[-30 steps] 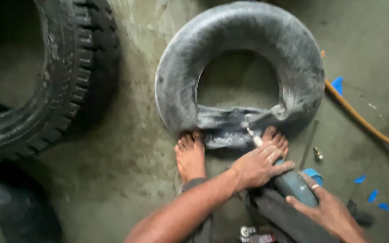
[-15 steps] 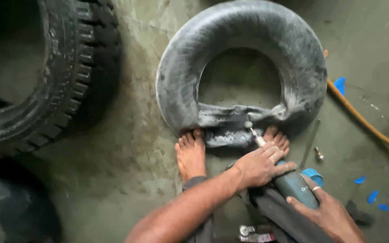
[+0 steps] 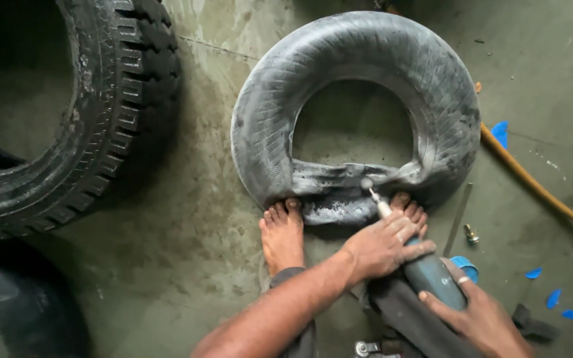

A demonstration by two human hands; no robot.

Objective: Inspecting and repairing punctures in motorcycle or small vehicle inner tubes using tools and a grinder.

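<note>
On the concrete floor (image 3: 187, 265), near the middle of the view, a grey rubber inner tube (image 3: 359, 79) lies half slack, its lower stretch flattened and pinned under the person's two bare feet: the left foot (image 3: 282, 233) at the tube's lower left bend, the right foot (image 3: 411, 209) partly hidden behind the hands. The left hand (image 3: 381, 246) wraps the front of a blue-grey rotary grinder (image 3: 432, 278), its fingers (image 3: 411, 232) curled close together over the nose, while the right hand (image 3: 482, 319) grips the body from behind, fingers closed round it. The small grinding bit (image 3: 368, 185) touches the creased, whitish patch on the flattened part of the tube.

The tube looks soft, floppy and fairly light; it folds and wrinkles readily, so it probably would slide or bunch unless held down, which the feet do. Its dusty skin seems likely to give decent grip, and the thick round section would be the easy place to grab. The grinder appears rigid and heavy enough to warrant both hands, best held round its barrel.

A big treaded tyre (image 3: 101, 113) lies at the floor's upper left, an orange hose (image 3: 538, 192) runs along the right, and blue scraps (image 3: 553, 298) and a small brass fitting (image 3: 471, 234) lie near the right foot
</note>
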